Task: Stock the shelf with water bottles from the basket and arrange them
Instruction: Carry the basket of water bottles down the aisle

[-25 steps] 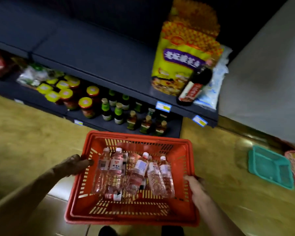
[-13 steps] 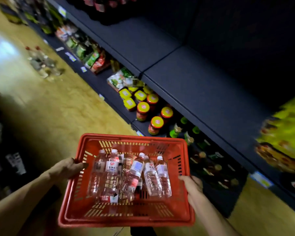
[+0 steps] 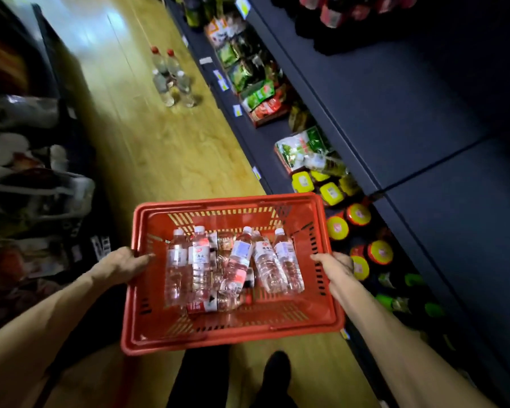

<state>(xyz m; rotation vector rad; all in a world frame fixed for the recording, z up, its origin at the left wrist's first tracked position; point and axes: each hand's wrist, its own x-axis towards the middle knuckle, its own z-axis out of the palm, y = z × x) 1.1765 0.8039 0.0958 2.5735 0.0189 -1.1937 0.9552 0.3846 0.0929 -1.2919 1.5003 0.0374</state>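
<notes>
I carry a red plastic basket (image 3: 218, 334) in front of me at waist height. Several clear water bottles (image 3: 265, 260) with white caps lie jumbled inside it. My left hand (image 3: 124, 265) grips the basket's left rim, thumb over the edge. On the opposite rim my right hand (image 3: 334, 266) holds on with curled fingers. A dark blue shelf (image 3: 409, 113) runs along my right, its wide middle board bare here.
Several more water bottles (image 3: 171, 81) stand on the wooden floor ahead, near the shelf base. The bottom shelf holds jars with yellow and red lids (image 3: 336, 228) and green snack packets (image 3: 248, 78). Dark goods racks (image 3: 27, 172) line the left side of the aisle.
My view has swung left along the aisle, from facing the shelf to looking down it. The basket stays gripped in both hands; the floor bottles have come closer.
</notes>
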